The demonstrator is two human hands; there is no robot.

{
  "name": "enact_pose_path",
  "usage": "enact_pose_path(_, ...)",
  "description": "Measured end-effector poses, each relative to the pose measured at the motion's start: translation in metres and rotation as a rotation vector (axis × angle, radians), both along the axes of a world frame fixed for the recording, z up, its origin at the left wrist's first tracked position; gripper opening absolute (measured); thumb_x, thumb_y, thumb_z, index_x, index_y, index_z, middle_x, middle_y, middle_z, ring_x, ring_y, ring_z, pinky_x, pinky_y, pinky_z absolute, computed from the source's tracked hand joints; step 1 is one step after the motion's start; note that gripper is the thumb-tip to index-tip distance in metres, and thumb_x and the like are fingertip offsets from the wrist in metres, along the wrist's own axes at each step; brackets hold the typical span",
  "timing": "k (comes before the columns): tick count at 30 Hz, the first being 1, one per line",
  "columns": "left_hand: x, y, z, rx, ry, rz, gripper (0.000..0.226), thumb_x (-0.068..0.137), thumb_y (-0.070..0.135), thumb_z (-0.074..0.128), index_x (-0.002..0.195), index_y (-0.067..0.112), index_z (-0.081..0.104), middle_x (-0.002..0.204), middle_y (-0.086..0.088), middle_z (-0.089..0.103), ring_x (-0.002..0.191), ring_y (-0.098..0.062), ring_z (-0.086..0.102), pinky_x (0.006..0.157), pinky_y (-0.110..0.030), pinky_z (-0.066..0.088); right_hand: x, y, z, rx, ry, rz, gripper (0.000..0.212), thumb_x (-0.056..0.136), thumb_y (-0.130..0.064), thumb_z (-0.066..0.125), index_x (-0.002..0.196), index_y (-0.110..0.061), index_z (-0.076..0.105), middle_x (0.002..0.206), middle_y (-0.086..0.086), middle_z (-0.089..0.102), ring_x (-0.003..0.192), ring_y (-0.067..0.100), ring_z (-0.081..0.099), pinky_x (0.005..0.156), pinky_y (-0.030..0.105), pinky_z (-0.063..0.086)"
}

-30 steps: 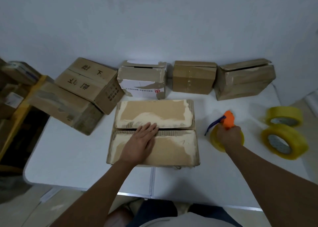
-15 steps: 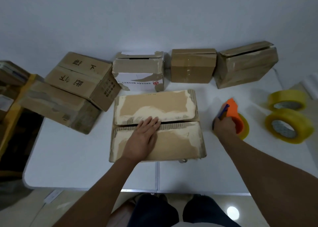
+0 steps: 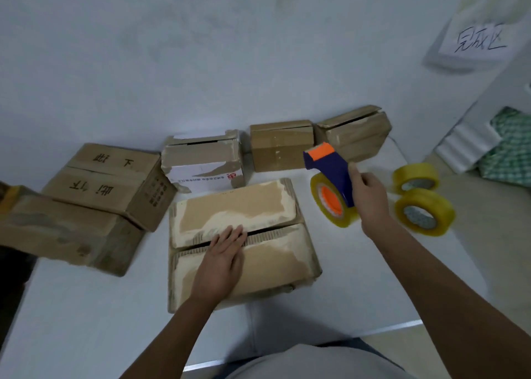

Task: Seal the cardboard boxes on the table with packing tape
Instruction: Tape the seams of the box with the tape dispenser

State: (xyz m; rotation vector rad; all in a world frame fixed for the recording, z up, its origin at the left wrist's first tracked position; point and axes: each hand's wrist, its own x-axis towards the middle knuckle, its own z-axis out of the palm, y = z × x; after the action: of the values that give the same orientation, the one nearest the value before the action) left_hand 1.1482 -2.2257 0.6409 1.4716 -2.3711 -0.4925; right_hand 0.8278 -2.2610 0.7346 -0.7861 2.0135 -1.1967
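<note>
A flat cardboard box (image 3: 267, 206) lies in the middle of the white table (image 3: 86, 307), its two top flaps meeting at a dark seam. My left hand (image 3: 221, 261) rests flat on the near flap, fingertips at the seam. To the right of the box, my right hand (image 3: 369, 197) grips a blue and orange tape dispenser (image 3: 330, 169) loaded with a yellow tape roll (image 3: 324, 215), lifted off the table.
Two spare yellow tape rolls (image 3: 422, 212) lie at the right. Several more cardboard boxes (image 3: 281, 146) line the back wall, and two larger ones (image 3: 109, 183) are stacked at the left. A paper sign (image 3: 479, 42) hangs on the wall at upper right.
My right hand has raised the tape dispenser off the table and turned it so its blue body and orange tip point up. The camera view tilted upward. My left hand stayed on the box.
</note>
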Motion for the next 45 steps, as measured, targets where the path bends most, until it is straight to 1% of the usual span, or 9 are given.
enact_pose_path(5,0.002,0.000,0.005,0.063,0.089,0.012,0.043,0.102,0.028,0.039,0.140,0.020,0.056,0.147,0.010,0.046,0.142,-0.008,0.033,0.120,-0.022,0.014,0.048,-0.006,0.043,-0.068,-0.093,0.294,0.056,0.072,-0.070,0.068,0.066,-0.014,0.068,0.073,0.014,0.069,0.073,0.031,0.067,0.071,0.044,0.053)
enact_pose_path(9,0.006,-0.009,0.055,0.379,0.517,0.260,0.027,0.101,0.015,0.054,0.121,0.025,0.070,0.124,0.020,0.065,0.117,0.013,0.054,0.105,-0.016,0.041,0.083,-0.008,0.042,-0.036,-0.015,0.545,0.044,0.083,-0.060,0.065,0.080,-0.017,0.073,0.076,0.004,0.073,0.074,0.020,0.070,0.078,0.046,0.057)
enact_pose_path(13,0.014,-0.030,0.103,0.821,1.167,0.604,0.034,0.106,0.026,0.044,0.117,0.004,0.067,0.110,-0.009,0.074,0.103,-0.019,0.070,0.085,-0.026,0.053,0.103,-0.013,0.046,-0.030,0.008,0.681,0.042,0.085,-0.058,0.062,0.082,-0.018,0.072,0.076,-0.002,0.073,0.071,0.013,0.070,0.069,0.036,0.057)
enact_pose_path(16,0.027,-0.039,0.117,0.965,1.300,0.674,0.034,0.105,0.034,0.046,0.111,0.006,0.064,0.102,-0.012,0.072,0.093,-0.019,0.070,0.077,-0.026,0.056,0.113,-0.017,0.048,-0.026,0.035,0.754,0.039,0.086,-0.057,0.061,0.084,-0.020,0.072,0.076,-0.005,0.073,0.070,0.010,0.070,0.065,0.028,0.053)
enact_pose_path(21,0.040,-0.042,0.119,1.023,1.311,0.659,0.019,0.098,0.023,0.058,0.105,0.009,0.069,0.097,-0.010,0.071,0.082,-0.013,0.068,0.062,-0.019,0.056,0.122,-0.023,0.048,0.021,0.053,0.843,0.033,0.085,-0.058,0.060,0.091,-0.027,0.070,0.080,-0.010,0.072,0.073,0.003,0.069,0.058,0.015,0.048)
enact_pose_path(28,0.045,-0.041,0.107,0.905,1.152,0.718,0.020,0.099,0.010,0.052,0.099,0.007,0.072,0.091,-0.007,0.072,0.082,-0.013,0.066,0.066,-0.020,0.053,0.129,-0.032,0.047,0.117,0.051,0.979,0.027,0.085,-0.059,0.061,0.092,-0.033,0.066,0.096,-0.008,0.069,0.088,0.009,0.066,0.071,0.022,0.053)
enact_pose_path(34,0.042,-0.039,0.099,0.693,0.958,0.698,0.021,0.099,0.007,0.055,0.091,-0.003,0.072,0.089,-0.018,0.074,0.085,-0.027,0.070,0.090,-0.041,0.057,0.135,-0.032,0.045,0.191,0.267,1.184,0.034,0.099,-0.052,0.042,0.113,-0.031,0.065,0.100,-0.009,0.067,0.089,0.008,0.063,0.070,0.021,0.046)
enact_pose_path(38,0.048,-0.042,0.094,0.604,0.867,0.698,0.022,0.099,0.007,0.053,0.088,-0.001,0.071,0.090,-0.022,0.073,0.094,-0.044,0.067,0.092,-0.052,0.055,0.143,-0.028,0.037,0.034,0.317,1.047,0.037,0.096,-0.054,0.045,0.110,-0.028,0.068,0.087,-0.016,0.066,0.080,0.003,0.063,0.063,0.013,0.044)
enact_pose_path(45,0.050,-0.043,0.099,0.532,0.897,0.729,0.024,0.100,0.003,0.051,0.085,0.002,0.069,0.077,-0.008,0.070,0.066,-0.010,0.061,0.057,-0.013,0.047,0.150,-0.030,0.041,-0.032,0.243,0.989,0.039,0.092,-0.052,0.055,0.117,-0.026,0.069,0.082,-0.017,0.066,0.075,0.002,0.064,0.054,0.006,0.046)
